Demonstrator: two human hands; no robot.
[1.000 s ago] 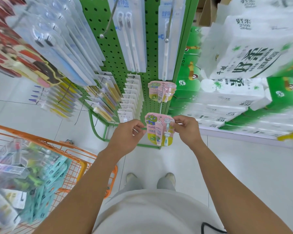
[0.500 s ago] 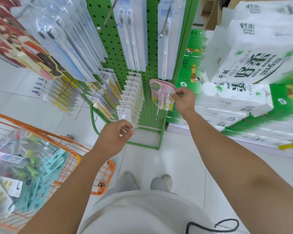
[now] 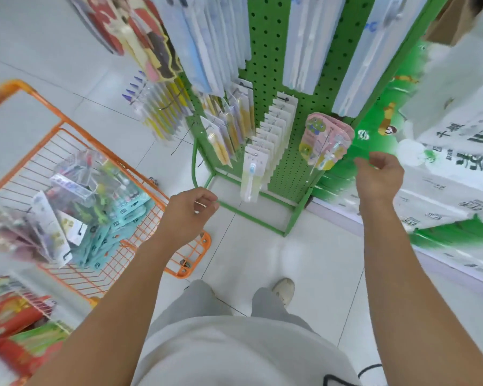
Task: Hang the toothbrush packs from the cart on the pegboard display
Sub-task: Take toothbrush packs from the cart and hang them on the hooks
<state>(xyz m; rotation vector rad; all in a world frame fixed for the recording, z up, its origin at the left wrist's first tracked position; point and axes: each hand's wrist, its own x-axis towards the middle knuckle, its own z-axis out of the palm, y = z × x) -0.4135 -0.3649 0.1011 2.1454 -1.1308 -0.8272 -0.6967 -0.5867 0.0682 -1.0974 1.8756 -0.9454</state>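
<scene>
A person stands facing a green pegboard display [image 3: 265,45], looking down at both bare hands. A pink children's toothbrush pack [image 3: 325,140] hangs on the lower right of the pegboard, at the front of a small stack of similar packs. It is a rounded card with a green cartoon figure near the top and a clear blister showing a small brush with a pale handle. It tilts a little to one side.

The right hand [image 3: 379,176] is just below and to the right of that pack, apart from it, fingers loosely curled and holding nothing. The left hand [image 3: 190,213] hovers lower, between the pegboard's base and the orange cart [image 3: 20,87], fingers curled inward; no pack is visible in its grip.

Judging by this, one pack is hung and the step in hand is the turn to the cart for another. The cart, on the left, holds a jumble of toothbrush packs [image 3: 76,207]: teal card-backed ones and clear plastic ones, blurred by camera motion. Much stock remains, so the task seems far from finished.

The next move calls for the left hand to reach down into the cart, pick one pack by its top edge, and find its hang hole so that it can slide onto a free peg.

White packs of tissue rolls [image 3: 457,135] fill the shelves on the right.
</scene>
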